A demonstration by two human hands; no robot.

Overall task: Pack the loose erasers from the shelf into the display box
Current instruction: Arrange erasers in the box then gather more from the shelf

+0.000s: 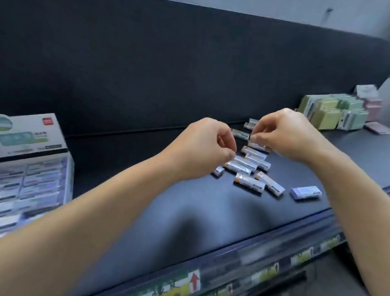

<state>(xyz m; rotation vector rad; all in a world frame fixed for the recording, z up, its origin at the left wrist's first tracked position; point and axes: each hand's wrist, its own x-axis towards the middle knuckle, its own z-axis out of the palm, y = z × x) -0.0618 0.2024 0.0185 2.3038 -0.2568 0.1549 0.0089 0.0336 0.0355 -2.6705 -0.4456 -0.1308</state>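
— What's left to pack?
— The loose erasers (251, 169) lie heaped on the shelf (184, 206), well right of the display box (21, 180). The left hand (203, 148) pinches one, likely for packing. The right hand (284, 134), fingers narrowed, hovers; whether it is holding one, I cannot tell.

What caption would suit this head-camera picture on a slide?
Left hand and right hand pick among loose erasers on a dark shelf, display box at left.

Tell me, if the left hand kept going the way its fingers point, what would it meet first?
Probably the nearest loose eraser, right at the fingers of the left hand. They may already touch it, but depth is unclear.
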